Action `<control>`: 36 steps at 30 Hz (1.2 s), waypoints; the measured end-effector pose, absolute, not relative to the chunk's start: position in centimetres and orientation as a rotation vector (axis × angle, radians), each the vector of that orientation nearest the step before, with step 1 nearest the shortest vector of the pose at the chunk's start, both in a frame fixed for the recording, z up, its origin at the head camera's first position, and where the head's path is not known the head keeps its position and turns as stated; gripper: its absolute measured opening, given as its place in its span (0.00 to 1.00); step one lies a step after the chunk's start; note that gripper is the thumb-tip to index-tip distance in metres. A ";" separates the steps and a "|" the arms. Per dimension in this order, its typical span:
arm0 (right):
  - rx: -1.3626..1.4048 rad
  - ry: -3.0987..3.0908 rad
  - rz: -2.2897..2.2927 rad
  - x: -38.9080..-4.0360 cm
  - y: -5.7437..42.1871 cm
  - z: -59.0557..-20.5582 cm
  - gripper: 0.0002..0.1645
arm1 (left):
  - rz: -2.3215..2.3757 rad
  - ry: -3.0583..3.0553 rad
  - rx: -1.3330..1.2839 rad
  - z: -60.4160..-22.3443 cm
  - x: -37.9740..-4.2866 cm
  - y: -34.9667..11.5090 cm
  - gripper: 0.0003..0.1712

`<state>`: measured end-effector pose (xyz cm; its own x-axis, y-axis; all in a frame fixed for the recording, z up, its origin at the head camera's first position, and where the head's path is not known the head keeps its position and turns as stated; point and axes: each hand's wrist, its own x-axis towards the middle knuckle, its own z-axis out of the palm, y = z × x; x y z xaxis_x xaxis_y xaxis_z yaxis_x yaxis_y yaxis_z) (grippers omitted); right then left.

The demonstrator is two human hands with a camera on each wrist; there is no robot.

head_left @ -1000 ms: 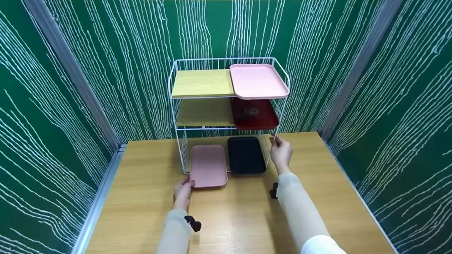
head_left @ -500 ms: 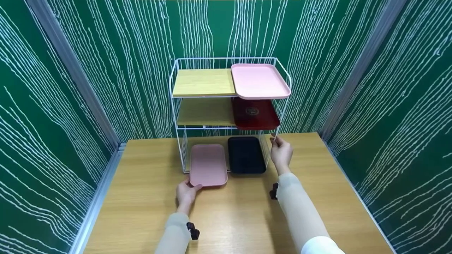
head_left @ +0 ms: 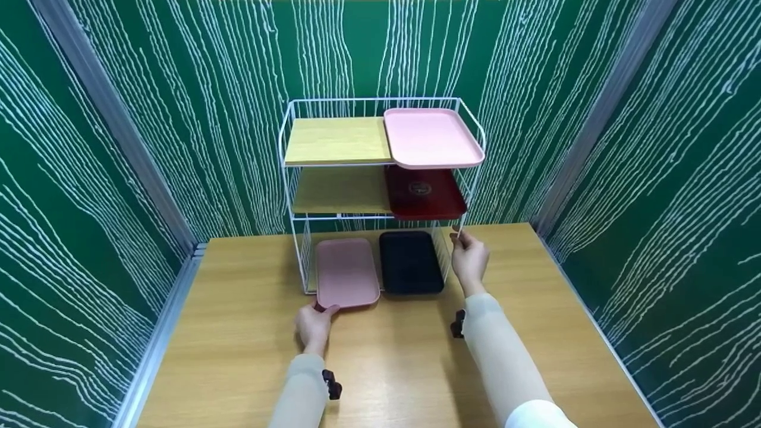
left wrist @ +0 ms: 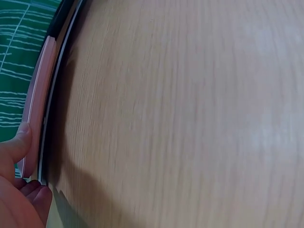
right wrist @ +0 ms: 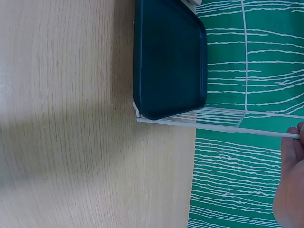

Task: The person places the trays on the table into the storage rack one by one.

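A pink tray (head_left: pixel 348 273) lies at the left of the bottom level of a white wire rack (right wrist: pixel 218 128), its front end jutting past the rack's front edge. At its near left corner my left hand (head_left: pixel 313 327) holds it, thumb on the rim (left wrist: pixel 21 135) and fingers curled below. My right hand (head_left: pixel 471 258) grips the rack's right front post, fingers wrapped around the wire. A black tray (head_left: pixel 411 261) sits beside the pink one on the same level.
Another pink tray (head_left: pixel 434 137) is on the top shelf's right half. Below it, a dark red tray (head_left: pixel 431 199) with a round emblem lies on the middle shelf. The rack stands on a wooden table (head_left: pixel 238 333), with green white-streaked walls (head_left: pixel 368 47) around it.
The lower pink tray has slid back, deeper into the rack. My left hand has followed it, its thumb shifting onto the front rim. The right hand keeps its grip on the post.
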<state>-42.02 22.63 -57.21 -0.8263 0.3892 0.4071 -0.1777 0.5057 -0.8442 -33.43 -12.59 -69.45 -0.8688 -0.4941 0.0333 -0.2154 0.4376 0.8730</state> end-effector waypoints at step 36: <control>-0.161 -2.227 1.321 -41.8 22.0 -57.0 0.13 | -1.278 -2.424 0.714 -68.2 -34.4 -12.2 0.15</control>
<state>-41.77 22.04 -57.04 -0.8469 0.3638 0.3877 -0.1658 0.5121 -0.8428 -34.44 -12.25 -68.20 -0.8282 -0.5591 0.0388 -0.2838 0.4779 0.8313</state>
